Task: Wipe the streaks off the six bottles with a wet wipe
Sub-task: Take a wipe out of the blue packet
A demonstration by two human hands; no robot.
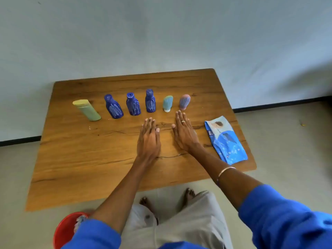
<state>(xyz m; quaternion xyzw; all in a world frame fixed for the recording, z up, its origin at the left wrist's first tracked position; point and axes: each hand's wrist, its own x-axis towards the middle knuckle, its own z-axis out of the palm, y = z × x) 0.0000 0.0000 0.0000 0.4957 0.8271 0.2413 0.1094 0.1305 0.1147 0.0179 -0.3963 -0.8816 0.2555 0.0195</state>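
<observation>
Resting both palms flat on tabletop (89,159), you hold nothing: left hand (148,139) and right hand (184,133) lie fingers straight, side by side, just in front of bottle row. Six bottles (133,104) stand in line across far half, pale streaks plain on three dark blue ones. Wipe pack (225,139) lies right of right hand, no wipe out. Judged: wiping not begun, all six left.
</observation>
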